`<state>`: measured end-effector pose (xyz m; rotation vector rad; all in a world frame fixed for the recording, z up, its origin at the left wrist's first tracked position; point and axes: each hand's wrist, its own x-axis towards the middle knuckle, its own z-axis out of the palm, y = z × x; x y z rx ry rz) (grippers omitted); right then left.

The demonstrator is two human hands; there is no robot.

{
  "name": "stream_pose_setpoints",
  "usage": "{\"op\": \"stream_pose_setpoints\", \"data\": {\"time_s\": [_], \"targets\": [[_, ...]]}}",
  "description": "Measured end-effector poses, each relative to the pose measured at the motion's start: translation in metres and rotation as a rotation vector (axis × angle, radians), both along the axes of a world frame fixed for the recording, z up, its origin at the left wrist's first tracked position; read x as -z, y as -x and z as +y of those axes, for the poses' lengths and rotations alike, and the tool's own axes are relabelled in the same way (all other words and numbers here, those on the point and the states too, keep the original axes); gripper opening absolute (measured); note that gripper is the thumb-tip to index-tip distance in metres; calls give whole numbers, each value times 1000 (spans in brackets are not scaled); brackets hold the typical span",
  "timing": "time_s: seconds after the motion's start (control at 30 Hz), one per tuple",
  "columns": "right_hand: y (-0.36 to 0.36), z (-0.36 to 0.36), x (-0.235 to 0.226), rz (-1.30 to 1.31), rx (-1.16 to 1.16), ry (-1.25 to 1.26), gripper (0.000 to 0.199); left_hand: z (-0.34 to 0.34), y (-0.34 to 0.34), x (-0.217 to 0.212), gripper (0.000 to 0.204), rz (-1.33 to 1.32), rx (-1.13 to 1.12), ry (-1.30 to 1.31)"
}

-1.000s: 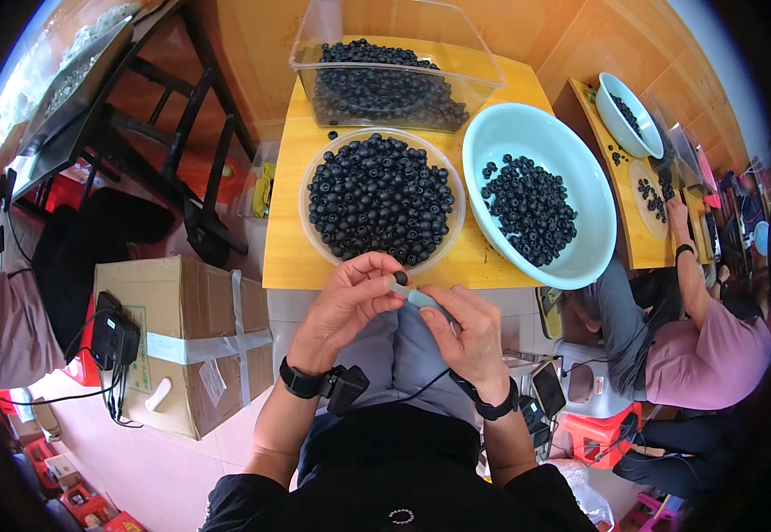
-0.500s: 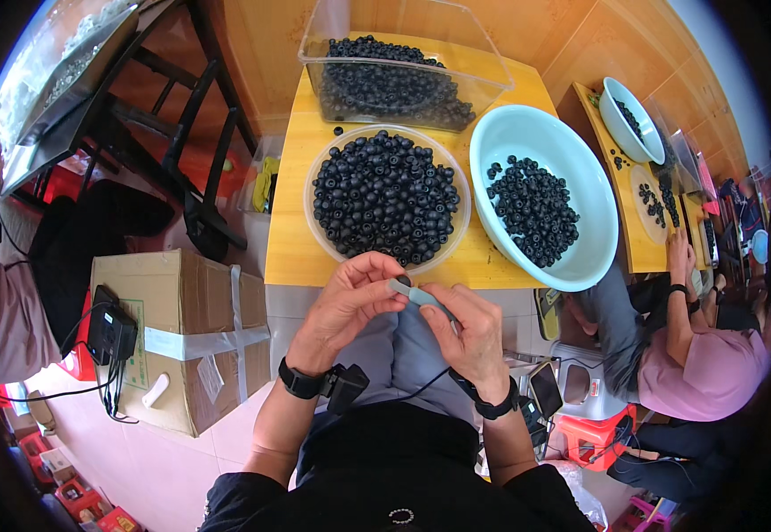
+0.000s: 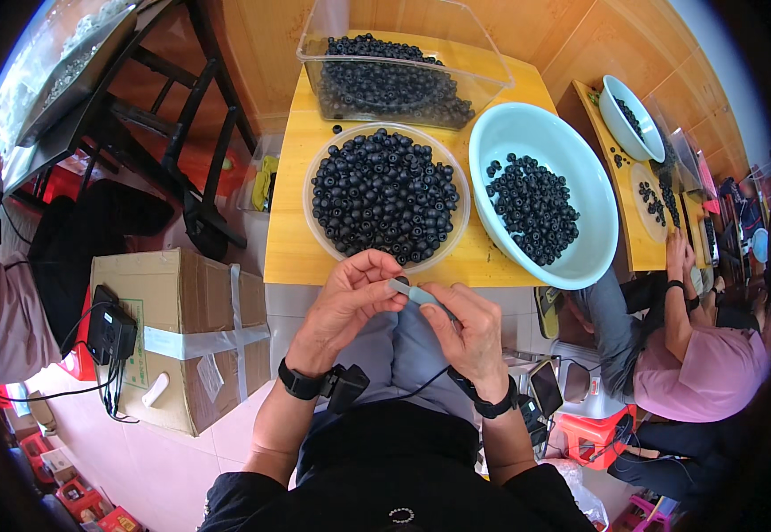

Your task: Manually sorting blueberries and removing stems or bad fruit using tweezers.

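Observation:
My left hand [image 3: 354,297] pinches a small black bead-like piece [image 3: 403,281] between thumb and fingertips. A slim pale grey-blue tool [image 3: 418,295], shaped like a small knife, is closed in my right hand [image 3: 469,330], and its tip meets the piece. Both hands are above my lap, just off the table's near edge. Right in front of them stands a round clear tub [image 3: 311,232] heaped with black beads [image 3: 385,193], which have holes. A light blue basin [image 3: 594,239] to its right holds more black pieces [image 3: 534,208].
Behind the tub, a clear rectangular bin [image 3: 483,75] of black beads stands on the yellow table [image 3: 289,253]. A taped cardboard box [image 3: 195,337] is at my left. To the right, a person in a pink top [image 3: 700,372] sits at another table with a blue basin [image 3: 629,124].
My hands keep nearly the same pose, the tool still against the black piece. The person at the right has shifted slightly.

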<state>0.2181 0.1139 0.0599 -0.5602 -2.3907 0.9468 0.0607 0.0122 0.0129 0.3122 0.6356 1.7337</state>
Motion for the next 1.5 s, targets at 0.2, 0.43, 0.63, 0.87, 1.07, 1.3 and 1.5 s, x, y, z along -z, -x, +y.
{"op": "stream_pose_setpoints", "data": {"time_s": [0.2,0.43,0.63,0.87,1.07,1.3,1.5], "targets": [[0,7,13,3,48,-20,16,-4,1,1,14,5,-18,-57],[-13,17,18,44,161,48,17,-8,4,1,12,-14,-15,-77],[-5,1,-2,37,59,97,17,-8,1,5,14,-64,-39,-34],[1,-7,-6,-20,-44,50,21,-8,1,3,16,-13,-55,-4],[2,-6,0,2,-39,45,21,-8,1,2,15,-9,-44,-11],[4,-6,4,33,-34,38,19,-9,2,3,15,5,-46,-2],[4,-6,14,49,-8,7,19,-9,2,4,14,28,-48,2]]}}
